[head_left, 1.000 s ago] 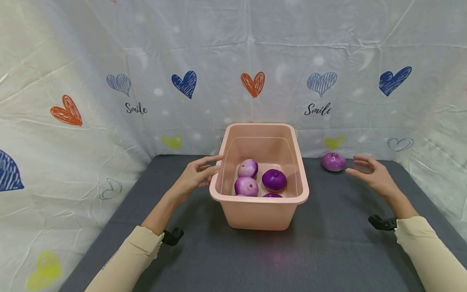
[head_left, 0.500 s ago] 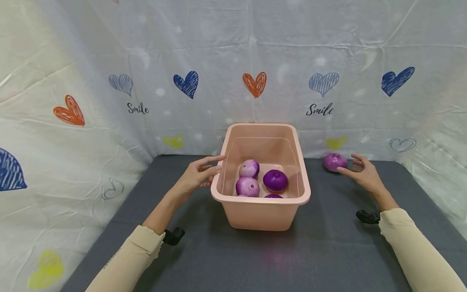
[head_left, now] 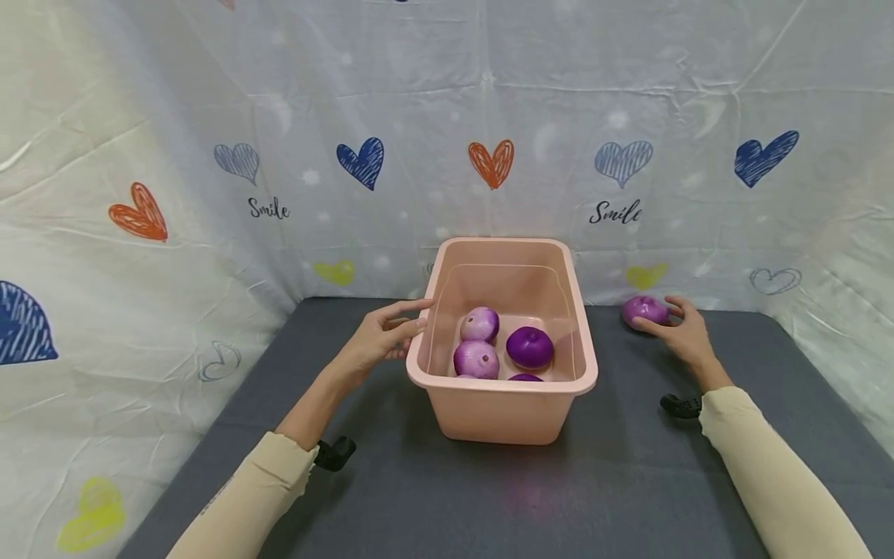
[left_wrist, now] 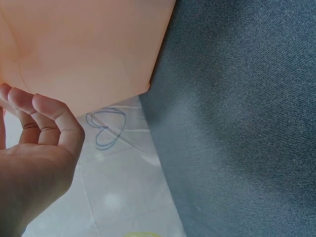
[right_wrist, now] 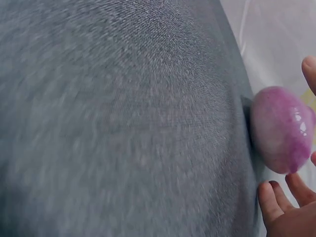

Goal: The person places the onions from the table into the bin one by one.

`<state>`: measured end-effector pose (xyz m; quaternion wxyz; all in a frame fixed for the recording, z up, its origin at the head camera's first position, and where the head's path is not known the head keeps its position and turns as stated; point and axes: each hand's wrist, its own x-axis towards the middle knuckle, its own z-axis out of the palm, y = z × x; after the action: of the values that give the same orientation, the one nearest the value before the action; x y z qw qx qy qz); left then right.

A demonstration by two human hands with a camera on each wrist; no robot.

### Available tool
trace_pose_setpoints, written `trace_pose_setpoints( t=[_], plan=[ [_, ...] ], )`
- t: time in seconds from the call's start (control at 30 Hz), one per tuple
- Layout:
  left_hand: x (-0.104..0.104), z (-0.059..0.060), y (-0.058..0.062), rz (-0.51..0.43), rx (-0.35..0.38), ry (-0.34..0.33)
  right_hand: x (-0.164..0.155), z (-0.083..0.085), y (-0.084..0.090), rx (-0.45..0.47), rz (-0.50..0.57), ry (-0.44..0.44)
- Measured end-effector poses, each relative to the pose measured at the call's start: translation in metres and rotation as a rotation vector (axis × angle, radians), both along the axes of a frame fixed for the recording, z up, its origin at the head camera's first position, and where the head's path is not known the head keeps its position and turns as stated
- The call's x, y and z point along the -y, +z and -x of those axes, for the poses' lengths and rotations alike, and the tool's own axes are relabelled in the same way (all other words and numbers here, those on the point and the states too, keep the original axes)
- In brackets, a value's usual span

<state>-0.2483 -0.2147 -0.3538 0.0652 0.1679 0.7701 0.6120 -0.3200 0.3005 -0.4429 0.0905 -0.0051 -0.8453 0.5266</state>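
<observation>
The left hand (head_left: pixel 380 338) is held loosely open against the left rim of the pink tub (head_left: pixel 500 409), nothing gripped. Four purple onions (head_left: pixel 529 346) are seen inside the tub. Far right, a loose onion (head_left: pixel 644 310) on the grey mat (head_left: pixel 628 481) is cupped by the right hand (head_left: pixel 680 335), fingers spread around it, not yet closed.

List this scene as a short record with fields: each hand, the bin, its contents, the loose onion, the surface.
left hand: rests against the outer left wall of the bin, fingers relaxed, holding nothing
right hand: fingers spread around the loose onion, at most touching it, not closed on it
bin: pink plastic, upright, mid-table
contents: four purple onions show inside, one mostly hidden by the front rim
loose onion: pale purple, on the table right of the bin, near the backdrop
table: dark grey cloth
backdrop: white sheet with hearts
</observation>
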Motion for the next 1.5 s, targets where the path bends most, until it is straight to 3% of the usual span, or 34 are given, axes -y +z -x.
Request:
trace_pose_setpoints(
  t=[0.63,1.0,1.3,1.5],
  plan=[
    [-0.001,-0.001,-0.002,-0.002,0.023,0.010,0.003,0.005,-0.012,-0.024,0.012,-0.123],
    [-0.001,0.000,0.000,-0.002,0.023,0.012,0.006,0.014,-0.006,-0.027,-0.057,-0.087],
    [-0.001,0.000,0.001,0.009,0.017,0.013,0.001,0.011,-0.004,-0.039,-0.019,-0.090],
    [0.000,0.000,-0.001,0.003,0.018,0.015,-0.006,0.002,0.003,-0.054,0.023,-0.019]
  ],
)
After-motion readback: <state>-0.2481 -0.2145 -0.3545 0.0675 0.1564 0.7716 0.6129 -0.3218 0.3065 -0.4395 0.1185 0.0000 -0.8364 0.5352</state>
